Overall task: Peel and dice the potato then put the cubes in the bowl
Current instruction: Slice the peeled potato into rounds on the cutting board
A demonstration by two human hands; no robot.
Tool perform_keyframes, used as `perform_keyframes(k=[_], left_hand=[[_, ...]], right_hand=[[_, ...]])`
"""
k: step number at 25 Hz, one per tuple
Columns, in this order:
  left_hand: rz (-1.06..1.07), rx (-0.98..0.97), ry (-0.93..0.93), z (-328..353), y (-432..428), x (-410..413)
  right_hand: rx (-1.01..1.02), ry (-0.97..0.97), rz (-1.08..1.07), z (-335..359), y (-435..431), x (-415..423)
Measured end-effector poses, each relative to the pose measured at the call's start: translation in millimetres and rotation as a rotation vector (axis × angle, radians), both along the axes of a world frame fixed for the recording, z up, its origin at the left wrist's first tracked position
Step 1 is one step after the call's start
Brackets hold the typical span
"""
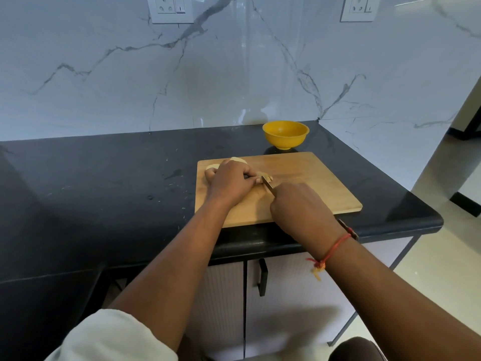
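Black counter (104, 178), wooden board (312, 183): pale peeled potato (238, 160) under left grip (230, 182), knife (268, 185) in closed right grip (299, 204).

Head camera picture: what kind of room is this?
Most likely a home kitchen: a black countertop against a marble wall, a wooden cutting board where potato is being cut, and a yellow bowl.

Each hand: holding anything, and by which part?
Right hand grips the knife by its hidden handle. Left hand presses the pale peeled potato from above.
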State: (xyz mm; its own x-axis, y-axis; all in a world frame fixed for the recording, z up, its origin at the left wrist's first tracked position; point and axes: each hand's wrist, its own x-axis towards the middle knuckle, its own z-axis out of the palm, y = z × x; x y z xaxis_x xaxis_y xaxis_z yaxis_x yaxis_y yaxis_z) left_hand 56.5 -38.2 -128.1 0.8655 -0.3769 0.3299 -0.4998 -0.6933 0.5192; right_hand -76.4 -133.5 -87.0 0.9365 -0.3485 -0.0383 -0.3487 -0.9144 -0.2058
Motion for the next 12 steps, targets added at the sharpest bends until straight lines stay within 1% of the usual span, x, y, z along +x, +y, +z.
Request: perform_keyframes(k=[5,9,12], left_hand=[[-0.006,0.019,0.007,-1.0,0.6,2.3],[-0.016,0.022,0.024,0.8,3.0,2.6],[-0.011,0.020,0.023,1.7,3.8,1.2]], right_hand=[[-0.073,-0.063,0.026,-6.5,-4.3,-15.6],[-0.010,-0.221,-0.014,-6.5,-5.4,-22.6],[-0.028,-0.262,-0.007,-1.2,-1.4,-8.2]])
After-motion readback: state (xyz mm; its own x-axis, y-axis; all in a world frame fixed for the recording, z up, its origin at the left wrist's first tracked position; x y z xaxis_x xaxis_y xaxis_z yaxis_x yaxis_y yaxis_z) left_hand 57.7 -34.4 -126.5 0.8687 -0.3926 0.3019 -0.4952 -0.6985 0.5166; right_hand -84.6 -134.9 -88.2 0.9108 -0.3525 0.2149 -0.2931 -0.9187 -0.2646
